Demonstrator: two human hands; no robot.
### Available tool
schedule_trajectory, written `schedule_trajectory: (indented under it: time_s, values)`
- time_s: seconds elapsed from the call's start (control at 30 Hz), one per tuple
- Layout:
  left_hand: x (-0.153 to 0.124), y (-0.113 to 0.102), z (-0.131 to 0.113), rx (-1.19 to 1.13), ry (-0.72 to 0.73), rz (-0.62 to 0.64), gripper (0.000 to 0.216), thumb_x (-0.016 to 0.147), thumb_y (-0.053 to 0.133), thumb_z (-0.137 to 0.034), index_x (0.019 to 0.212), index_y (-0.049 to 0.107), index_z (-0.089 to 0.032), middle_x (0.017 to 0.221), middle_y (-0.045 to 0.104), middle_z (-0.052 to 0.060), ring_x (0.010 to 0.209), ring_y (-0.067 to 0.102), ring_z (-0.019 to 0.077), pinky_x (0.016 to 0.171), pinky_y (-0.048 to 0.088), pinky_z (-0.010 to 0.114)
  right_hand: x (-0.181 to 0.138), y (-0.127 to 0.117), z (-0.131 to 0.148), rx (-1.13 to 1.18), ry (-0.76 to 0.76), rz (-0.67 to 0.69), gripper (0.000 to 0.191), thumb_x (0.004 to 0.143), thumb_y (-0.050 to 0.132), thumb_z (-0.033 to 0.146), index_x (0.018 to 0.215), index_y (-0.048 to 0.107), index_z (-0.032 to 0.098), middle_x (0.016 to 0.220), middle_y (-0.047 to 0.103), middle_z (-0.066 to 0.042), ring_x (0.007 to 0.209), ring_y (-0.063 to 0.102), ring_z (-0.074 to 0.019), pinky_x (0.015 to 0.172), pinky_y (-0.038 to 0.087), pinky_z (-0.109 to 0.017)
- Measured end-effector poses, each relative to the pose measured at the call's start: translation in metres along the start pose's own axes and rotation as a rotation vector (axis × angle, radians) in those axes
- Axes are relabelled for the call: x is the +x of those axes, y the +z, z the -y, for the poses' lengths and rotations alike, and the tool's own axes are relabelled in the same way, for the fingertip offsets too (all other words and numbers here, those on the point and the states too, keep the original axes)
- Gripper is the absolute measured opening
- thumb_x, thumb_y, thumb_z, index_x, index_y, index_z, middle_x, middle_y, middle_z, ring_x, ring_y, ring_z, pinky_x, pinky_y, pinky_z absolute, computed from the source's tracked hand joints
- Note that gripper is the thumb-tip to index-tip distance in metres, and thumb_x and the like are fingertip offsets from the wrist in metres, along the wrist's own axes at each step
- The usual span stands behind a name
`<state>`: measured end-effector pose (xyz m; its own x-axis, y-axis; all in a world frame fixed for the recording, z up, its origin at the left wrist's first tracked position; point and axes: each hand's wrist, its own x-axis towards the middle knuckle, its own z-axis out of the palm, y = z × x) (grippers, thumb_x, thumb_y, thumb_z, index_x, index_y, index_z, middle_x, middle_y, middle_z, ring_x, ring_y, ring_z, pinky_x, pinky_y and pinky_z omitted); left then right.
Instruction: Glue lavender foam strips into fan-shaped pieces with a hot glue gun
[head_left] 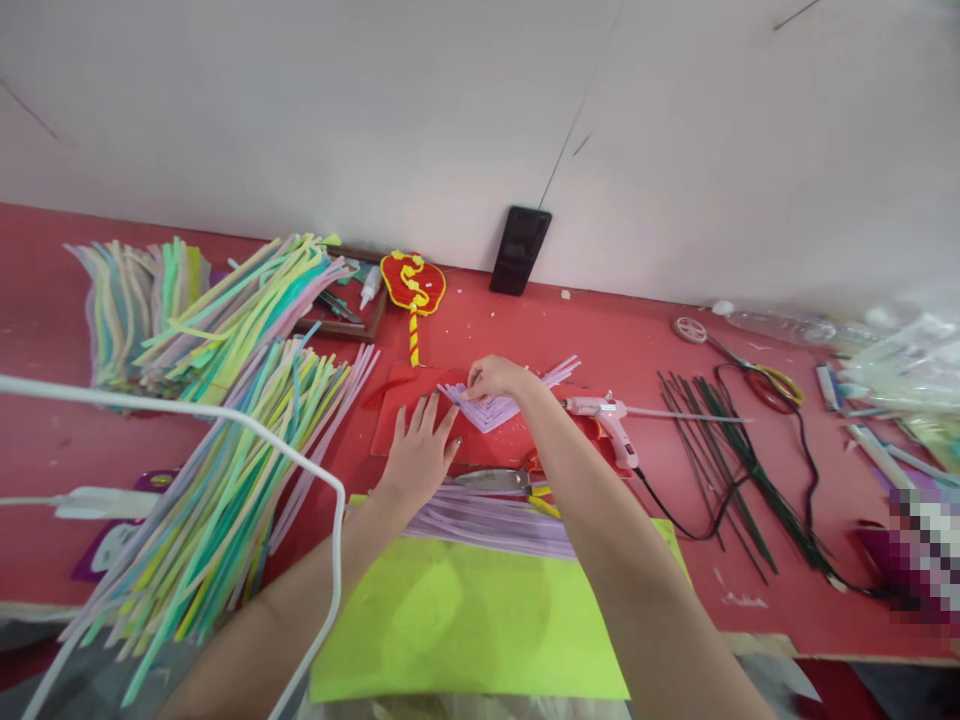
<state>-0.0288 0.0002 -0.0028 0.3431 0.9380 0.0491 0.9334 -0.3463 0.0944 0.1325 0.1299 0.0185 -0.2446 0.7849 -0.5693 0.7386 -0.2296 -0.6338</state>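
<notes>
A V-shaped piece of lilac pipe cleaners (pixel 489 414) lies on a red board (pixel 390 425) in front of me. My right hand (pixel 496 377) is closed in a pinch at the piece's upper left end, on a lilac pipe cleaner. Fingers spread, my left hand (pixel 420 450) rests flat on the board, just left of the piece. Nearer to me, scissors (pixel 495 480) with their blades to the left lie by loose lilac pipe cleaners (pixel 495 525) and a yellow-green sheet (pixel 465 620).
Bundles of pastel pipe cleaners (pixel 225 480) fill the left side. A pink glue gun (pixel 611 420), dark green stems (pixel 739 470) and another pair of scissors (pixel 772 385) lie right. A phone (pixel 521 250) leans on the wall beside a red-and-yellow fan-shaped piece (pixel 427 285). A white cable (pixel 247 420) crosses the left foreground.
</notes>
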Motion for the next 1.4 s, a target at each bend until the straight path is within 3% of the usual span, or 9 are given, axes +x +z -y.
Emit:
schedule_trajectory:
  time_s: [0.27, 0.53, 0.8, 1.03, 1.4]
  values:
    - [0.000, 0.001, 0.001, 0.002, 0.002, -0.017, 0.048, 0.093, 0.038, -0.033, 0.139, 0.042, -0.021, 0.149, 0.034, 0.016, 0.137, 0.033, 0.0297, 0.111, 0.025, 0.053, -0.005, 0.001, 0.009, 0.021, 0.042, -0.004, 0.032, 0.066, 0.079, 0.041, 0.056, 0.061, 0.017, 0.065, 0.071, -0.006, 0.064, 0.067, -0.0160, 0.059, 0.054, -0.020]
    - [0.000, 0.002, 0.001, -0.004, 0.004, -0.014, 0.048, 0.093, 0.039, -0.033, 0.139, 0.042, -0.021, 0.149, 0.035, 0.016, 0.136, 0.034, 0.0298, 0.111, 0.025, 0.053, -0.010, 0.003, 0.015, -0.010, 0.050, -0.034, 0.031, 0.069, 0.077, 0.040, 0.057, 0.062, 0.016, 0.066, 0.072, -0.007, 0.063, 0.067, -0.0159, 0.057, 0.054, -0.021]
    - [0.000, 0.001, 0.001, -0.006, 0.000, -0.007, 0.048, 0.093, 0.039, -0.033, 0.139, 0.042, -0.020, 0.149, 0.034, 0.016, 0.136, 0.035, 0.0303, 0.111, 0.025, 0.053, -0.013, 0.003, 0.020, -0.059, 0.057, -0.046, 0.036, 0.063, 0.079, 0.048, 0.059, 0.064, 0.016, 0.064, 0.071, -0.007, 0.060, 0.066, -0.0153, 0.050, 0.051, -0.018]
    - [0.000, 0.001, 0.001, -0.006, 0.001, -0.005, 0.048, 0.093, 0.040, -0.033, 0.139, 0.042, -0.020, 0.149, 0.035, 0.017, 0.135, 0.036, 0.0306, 0.111, 0.026, 0.053, -0.013, 0.004, 0.021, -0.085, 0.059, -0.056, 0.035, 0.063, 0.079, 0.047, 0.059, 0.065, 0.015, 0.068, 0.072, -0.009, 0.063, 0.068, -0.0177, 0.056, 0.053, -0.022]
    - [0.001, 0.002, 0.000, -0.021, 0.000, -0.004, 0.048, 0.093, 0.039, -0.033, 0.139, 0.043, -0.020, 0.149, 0.034, 0.016, 0.136, 0.035, 0.0311, 0.111, 0.025, 0.053, -0.013, 0.004, 0.022, -0.081, 0.060, -0.057, 0.035, 0.062, 0.080, 0.045, 0.057, 0.062, 0.016, 0.065, 0.070, -0.008, 0.061, 0.067, -0.0165, 0.051, 0.051, -0.020]
